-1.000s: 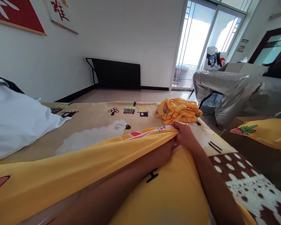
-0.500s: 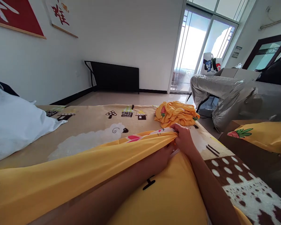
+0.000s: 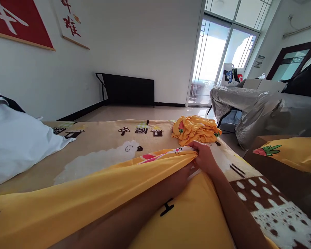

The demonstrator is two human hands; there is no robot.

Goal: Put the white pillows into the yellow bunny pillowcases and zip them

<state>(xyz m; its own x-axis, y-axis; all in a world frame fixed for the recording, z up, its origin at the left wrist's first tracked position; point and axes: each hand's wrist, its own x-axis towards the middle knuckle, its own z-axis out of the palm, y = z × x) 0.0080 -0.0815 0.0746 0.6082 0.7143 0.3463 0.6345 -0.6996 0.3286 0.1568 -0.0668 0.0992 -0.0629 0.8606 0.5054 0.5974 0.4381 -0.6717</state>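
Note:
A large yellow duvet cover [image 3: 93, 188] with pink and white print is stretched across the front of the view, and a black letter shows on its lower part. My right hand [image 3: 203, 157] pinches its bunched upper edge from the outside, fingers closed. My left hand [image 3: 185, 174] reaches in under the upper fold, right against my right hand. It looks closed on the cloth there, but its fingertips are hidden by the fabric. A scrap of white cloth [image 3: 194, 174] peeks out between the two hands.
Beneath lies a beige blanket [image 3: 106, 135] printed with sheep. A crumpled orange-yellow cloth [image 3: 195, 128] sits at its far edge. White bedding [image 3: 20, 138] is heaped at left. At right stand a cardboard box [image 3: 269, 173] with yellow cloth [image 3: 298, 152] over it and plastic-wrapped furniture [image 3: 261, 107].
The camera has tilted up slightly, so the scene sits a little lower. Both hands keep their place on the duvet cover; the left hand is slightly more covered by the fold.

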